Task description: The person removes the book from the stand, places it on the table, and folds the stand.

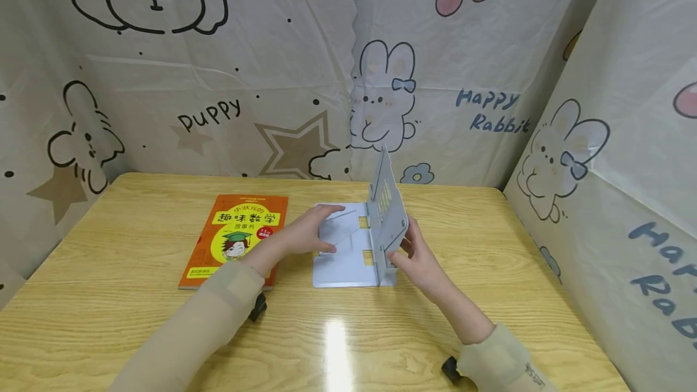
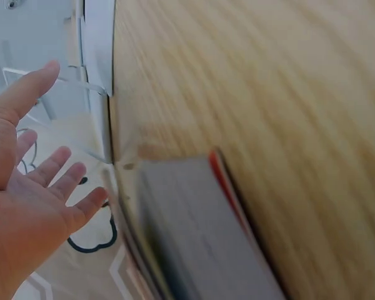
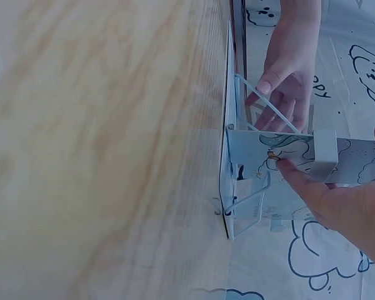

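- An orange paperback book with yellow panels and a cartoon child in a green cap (image 1: pixel 234 241) lies flat at the left of the pale wood-grain table (image 1: pixel 463 247).
- A beige sleeve (image 1: pixel 212 313) passes over the book's near right corner, and a small black piece (image 1: pixel 258 307) shows beneath its cuff.
- The left hand (image 1: pixel 302 231) comes just right of the book, its fingers spread and its thumb well apart from them, gripping nothing. It is over the left edge of the stand; whether the fingertips actually touch the metal is hard to judge from these angles.
- The pale grey metal folding stand (image 1: pixel 356 241) sits at the middle of the table, right of the book. Its flat panel (image 1: pixel 344 274), with rectangular cut-outs, lies on the left, and thin wire supports (image 3: pixel 278 119) show in the right wrist view.
- The stand's upright panel (image 1: pixel 393 228) rises at the right, tilted slightly, its outer face printed with cartoons.
- The right hand (image 1: pixel 422 262) pinches that panel at its near right part, thumb and fingers on opposite sides, the index finger lying along the printed face.
- A second beige sleeve (image 1: pixel 495 359) is at the near right.
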The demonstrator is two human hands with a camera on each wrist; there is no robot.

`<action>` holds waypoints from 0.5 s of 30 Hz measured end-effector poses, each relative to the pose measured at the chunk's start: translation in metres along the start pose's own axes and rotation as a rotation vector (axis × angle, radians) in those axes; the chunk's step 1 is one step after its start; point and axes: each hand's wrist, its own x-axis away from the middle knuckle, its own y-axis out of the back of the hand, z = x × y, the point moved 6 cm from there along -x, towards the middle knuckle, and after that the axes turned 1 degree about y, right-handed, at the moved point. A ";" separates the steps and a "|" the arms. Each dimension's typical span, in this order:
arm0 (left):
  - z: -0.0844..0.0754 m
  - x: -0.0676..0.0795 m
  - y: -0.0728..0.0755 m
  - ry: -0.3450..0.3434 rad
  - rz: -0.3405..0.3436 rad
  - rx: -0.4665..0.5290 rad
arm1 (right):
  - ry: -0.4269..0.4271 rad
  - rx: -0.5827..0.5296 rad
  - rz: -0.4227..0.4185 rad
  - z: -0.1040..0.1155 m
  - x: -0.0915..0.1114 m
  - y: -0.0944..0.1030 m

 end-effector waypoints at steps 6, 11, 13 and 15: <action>0.009 -0.003 -0.002 0.010 0.012 0.025 | 0.007 -0.012 0.007 0.000 0.000 0.000; 0.010 -0.004 -0.005 0.016 0.044 0.020 | 0.003 -0.008 0.006 -0.001 -0.001 0.000; 0.010 -0.005 -0.006 0.019 0.056 0.015 | -0.003 -0.006 0.003 -0.001 -0.001 0.000; 0.009 -0.005 -0.007 0.020 0.063 0.012 | -0.006 -0.007 0.001 -0.001 -0.001 0.000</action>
